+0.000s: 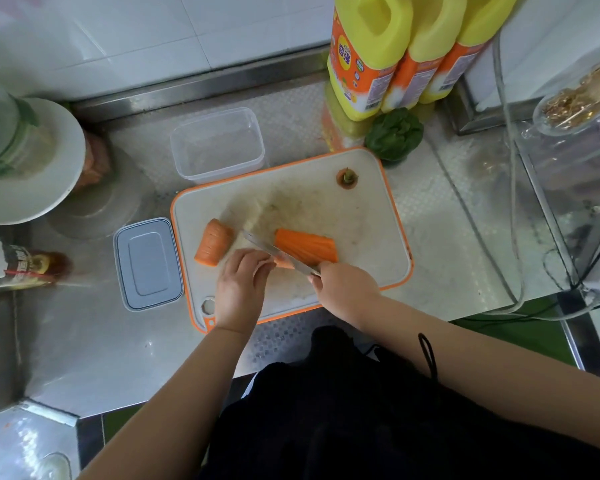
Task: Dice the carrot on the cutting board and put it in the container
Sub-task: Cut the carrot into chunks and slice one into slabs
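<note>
A white cutting board (361,216) with an orange rim lies on the steel counter. On it are a carrot chunk (214,246) at the left, a stack of carrot slabs (307,249) in the middle and the cut carrot top (347,178) at the far right corner. My right hand (347,289) grips the handle of a knife (274,252), whose blade lies slanted across the slabs' left end. My left hand (241,284) pinches a small carrot piece (284,262) beside the blade. The clear container (219,145) stands empty behind the board.
The container's grey lid (147,264) lies left of the board. Three yellow bottles (395,53) and a green vegetable (394,135) stand behind the board's right corner. A white plate (32,188) and a sauce bottle (28,268) are at the left; cables (513,202) and appliances at the right.
</note>
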`<state>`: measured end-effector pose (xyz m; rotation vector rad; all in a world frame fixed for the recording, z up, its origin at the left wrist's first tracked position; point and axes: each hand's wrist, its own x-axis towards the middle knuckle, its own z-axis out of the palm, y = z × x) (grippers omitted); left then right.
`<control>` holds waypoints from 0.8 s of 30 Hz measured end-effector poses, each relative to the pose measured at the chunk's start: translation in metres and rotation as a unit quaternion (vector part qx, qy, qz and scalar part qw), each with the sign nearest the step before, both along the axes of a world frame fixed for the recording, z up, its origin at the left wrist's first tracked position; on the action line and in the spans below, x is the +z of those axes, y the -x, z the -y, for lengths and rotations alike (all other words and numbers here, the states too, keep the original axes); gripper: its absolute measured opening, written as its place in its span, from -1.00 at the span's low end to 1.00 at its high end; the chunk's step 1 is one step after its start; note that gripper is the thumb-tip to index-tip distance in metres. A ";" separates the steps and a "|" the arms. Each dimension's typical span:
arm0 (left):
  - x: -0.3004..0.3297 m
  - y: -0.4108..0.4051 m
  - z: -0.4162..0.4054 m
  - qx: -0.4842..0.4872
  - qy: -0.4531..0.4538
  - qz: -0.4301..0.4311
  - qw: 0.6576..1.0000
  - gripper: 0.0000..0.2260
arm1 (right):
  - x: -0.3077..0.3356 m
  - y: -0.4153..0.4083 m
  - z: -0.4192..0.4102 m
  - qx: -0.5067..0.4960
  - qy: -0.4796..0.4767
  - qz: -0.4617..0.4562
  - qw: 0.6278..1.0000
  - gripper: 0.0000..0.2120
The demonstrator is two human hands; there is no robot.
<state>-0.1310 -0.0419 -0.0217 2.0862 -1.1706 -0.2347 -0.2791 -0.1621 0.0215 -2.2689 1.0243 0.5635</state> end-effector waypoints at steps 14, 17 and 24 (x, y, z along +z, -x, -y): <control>-0.020 0.003 0.007 -0.018 -0.049 -0.021 0.998 -0.90 | 0.006 -0.001 -0.003 -0.018 -0.019 0.004 1.000 -0.73; -0.025 0.000 0.006 -0.032 -0.024 0.002 0.999 -0.90 | 0.008 -0.001 -0.002 -0.021 -0.029 0.006 0.999 -0.73; -0.031 -0.005 0.004 -0.046 -0.023 -0.002 0.999 -0.85 | 0.023 0.002 0.004 -0.005 -0.006 0.004 1.000 -0.69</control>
